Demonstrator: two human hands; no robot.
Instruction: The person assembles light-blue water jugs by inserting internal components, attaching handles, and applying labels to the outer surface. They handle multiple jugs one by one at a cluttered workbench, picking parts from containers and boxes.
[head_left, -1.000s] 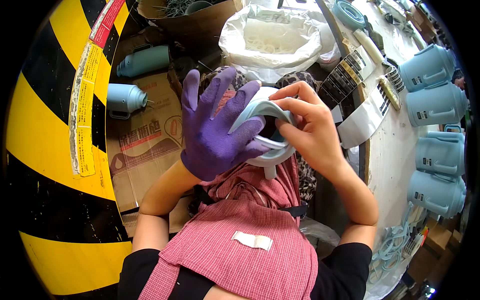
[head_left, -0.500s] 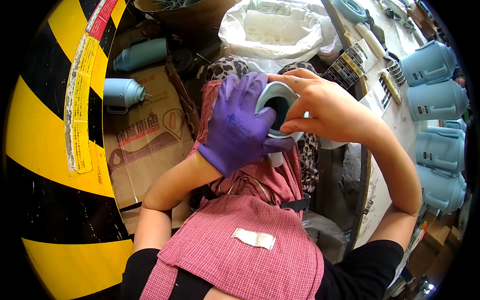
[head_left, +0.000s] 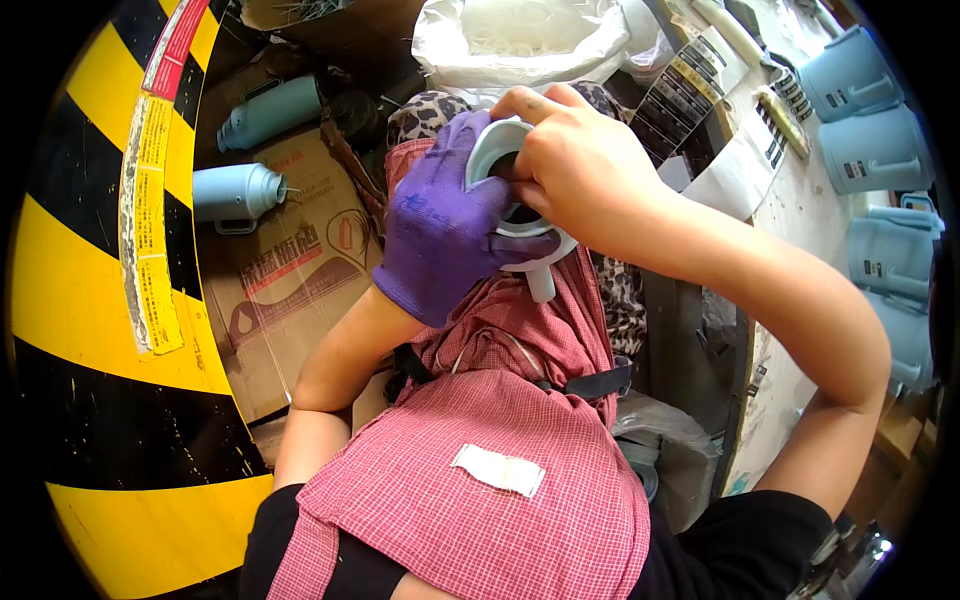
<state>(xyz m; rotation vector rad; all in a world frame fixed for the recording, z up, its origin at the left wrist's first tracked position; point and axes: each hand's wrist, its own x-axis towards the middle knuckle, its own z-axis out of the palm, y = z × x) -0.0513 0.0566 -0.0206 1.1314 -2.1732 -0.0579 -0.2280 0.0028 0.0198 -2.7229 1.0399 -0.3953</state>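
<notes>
A pale blue thermos flask casing (head_left: 487, 157) is held between my legs, its round mouth facing up and a spout-like handle end sticking out toward me. My left hand (head_left: 437, 220), in a purple glove, is closed around the casing's side, with the thumb over the rim. My bare right hand (head_left: 585, 165) is curled over the far right of the mouth. Its thumb and fingertips are pinched together just inside the opening. Whatever they may hold is hidden by the fingers, and the inside looks dark.
Ahead stands a white bag (head_left: 530, 65) with pale rings inside. A blue flask (head_left: 232, 192) and a green flask (head_left: 275, 115) lie on cardboard (head_left: 285, 300) at left. Several blue jugs (head_left: 875, 150) line the right bench (head_left: 800, 230), near label sheets (head_left: 680, 95). A striped yellow-black surface (head_left: 80, 330) is at far left.
My right hand has turned and its fingers have curled from stretched over the rim to pinched inside the mouth. The casing has tilted slightly, and the whole view has shifted.
</notes>
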